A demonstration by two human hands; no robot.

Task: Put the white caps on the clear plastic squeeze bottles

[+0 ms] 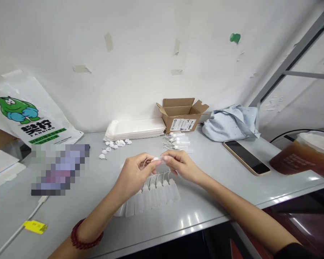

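Nearest on the grey table (205, 203), a row of translucent bottles (158, 194) lies side by side, thin tubes curving from their necks, partly under the hands; the wrists are best held lifted so the row stays undisturbed. Just above it, the left hand (135, 172) and the right hand (185, 165) meet, thumb and fingers of each pinching a small whitish fitting (157, 158), with a slim tube (146, 160) bowing out beside the left fingers. Whether it is one piece or two joined, I cannot tell. Done well, this seems to call for light, level pressure, one hand steadying while the other works in line, so the tube neither kinks nor slips. Beyond, white caps (121, 143) lie scattered on the left and a second group of bottles (179, 139) on the right, well worth keeping unmixed. Farther back are a stack of white packs (137, 129) and an open cardboard box (182, 124).
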